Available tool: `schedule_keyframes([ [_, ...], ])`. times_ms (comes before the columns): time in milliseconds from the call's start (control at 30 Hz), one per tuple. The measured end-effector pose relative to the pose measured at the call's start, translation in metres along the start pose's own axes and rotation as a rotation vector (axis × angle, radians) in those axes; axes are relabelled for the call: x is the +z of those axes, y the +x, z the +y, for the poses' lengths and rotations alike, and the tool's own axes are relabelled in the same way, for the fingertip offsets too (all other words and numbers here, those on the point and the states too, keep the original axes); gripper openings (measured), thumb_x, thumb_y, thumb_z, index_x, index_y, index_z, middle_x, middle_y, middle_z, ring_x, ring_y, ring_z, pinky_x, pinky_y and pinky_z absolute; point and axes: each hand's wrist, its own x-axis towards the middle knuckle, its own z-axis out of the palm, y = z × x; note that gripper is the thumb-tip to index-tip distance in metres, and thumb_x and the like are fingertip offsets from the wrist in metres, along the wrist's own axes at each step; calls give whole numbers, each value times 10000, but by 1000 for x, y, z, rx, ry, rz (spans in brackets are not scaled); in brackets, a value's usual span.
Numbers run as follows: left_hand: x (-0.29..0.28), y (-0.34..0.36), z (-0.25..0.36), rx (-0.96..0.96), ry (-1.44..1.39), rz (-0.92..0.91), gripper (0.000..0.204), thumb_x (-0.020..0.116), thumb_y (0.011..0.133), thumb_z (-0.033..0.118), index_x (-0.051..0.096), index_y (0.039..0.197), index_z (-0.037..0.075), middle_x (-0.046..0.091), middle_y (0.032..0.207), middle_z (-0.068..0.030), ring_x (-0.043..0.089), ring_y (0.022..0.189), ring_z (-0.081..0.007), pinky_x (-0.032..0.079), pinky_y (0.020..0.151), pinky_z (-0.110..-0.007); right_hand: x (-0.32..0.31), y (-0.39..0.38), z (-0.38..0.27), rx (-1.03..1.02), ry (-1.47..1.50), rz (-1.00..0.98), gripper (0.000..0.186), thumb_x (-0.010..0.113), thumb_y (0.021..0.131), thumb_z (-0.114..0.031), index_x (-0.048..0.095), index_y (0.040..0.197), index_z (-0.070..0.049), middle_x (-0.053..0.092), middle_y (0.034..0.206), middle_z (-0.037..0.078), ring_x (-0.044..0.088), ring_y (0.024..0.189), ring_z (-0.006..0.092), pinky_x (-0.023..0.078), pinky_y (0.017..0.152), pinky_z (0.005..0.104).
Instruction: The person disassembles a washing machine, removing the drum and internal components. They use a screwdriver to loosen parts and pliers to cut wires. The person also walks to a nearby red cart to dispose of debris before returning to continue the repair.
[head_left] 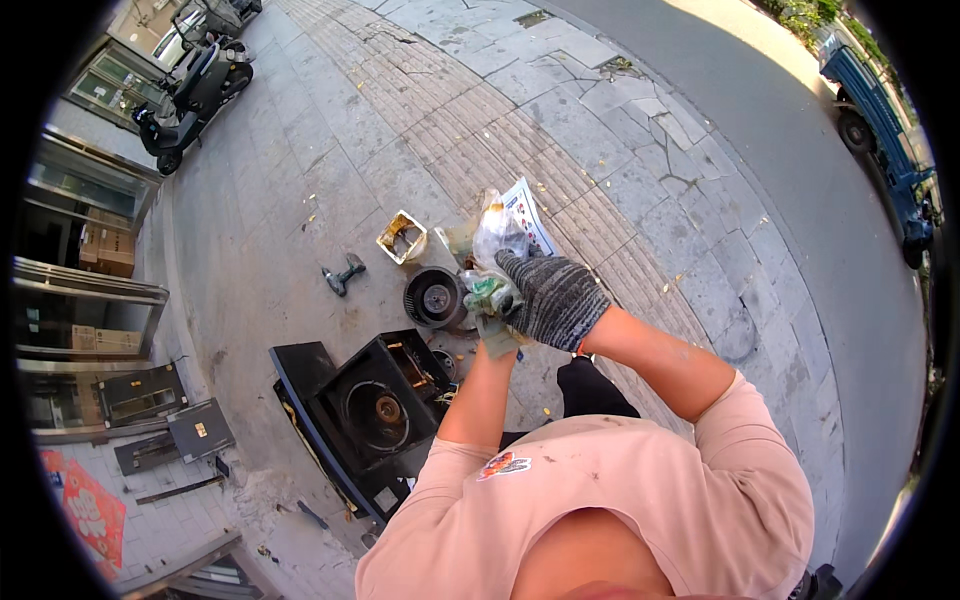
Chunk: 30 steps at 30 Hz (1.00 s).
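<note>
My right hand [556,298], in a dark grey knitted glove, grips a crumpled clear plastic bag [497,238] in front of my body. Against it, my left hand [490,296] is closed on the bag's lower part. Translucent greenish plastic covers this hand and its wrist, so its fingers show poorly. A printed white sheet [528,216] sticks out just beyond the bag; whether it is held or lies on the ground I cannot tell. Left of my hands, a round black fan wheel [436,298] lies on the pavement.
A grimy white square container [402,238] and a cordless drill [343,275] lie farther left. Nearer is a black appliance housing [380,400] with a round opening. Dark panels [200,430] rest by the shopfront. Scooters [200,95] stand far left; a blue truck [875,140] is on the road.
</note>
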Motion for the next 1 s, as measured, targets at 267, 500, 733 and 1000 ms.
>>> schedule_keyframes([
  [267,-16,201,-82,-15,210,-43,574,410,937,496,378,1383,135,464,1304,-73,457,1176,-236,353,1033,-412,-151,49,271,261,1089,656,508,622,920,-278,496,1319,12,625,1222,104,631,1007,173,513,836,291],
  [500,-73,357,-110,-11,1079,94,434,444,949,459,507,1228,133,578,1122,-86,577,1009,-246,491,895,-400,-64,172,402,422,2052,139,371,479,996,-259,516,1309,-64,581,1192,57,566,989,151,482,854,280],
  [733,-59,612,-99,-277,733,415,695,440,853,715,582,1106,83,647,1034,-91,635,909,-221,532,816,-362,-85,328,541,52,2198,260,400,482,970,-271,518,1285,-27,609,1202,127,608,1052,239,504,913,372],
  [1000,-112,923,-77,-396,782,448,448,447,979,447,600,1126,52,646,1043,-67,628,913,-183,525,832,-333,-227,530,704,379,1954,468,478,503,955,-467,540,1253,-96,616,1071,32,598,893,121,510,773,263],
])
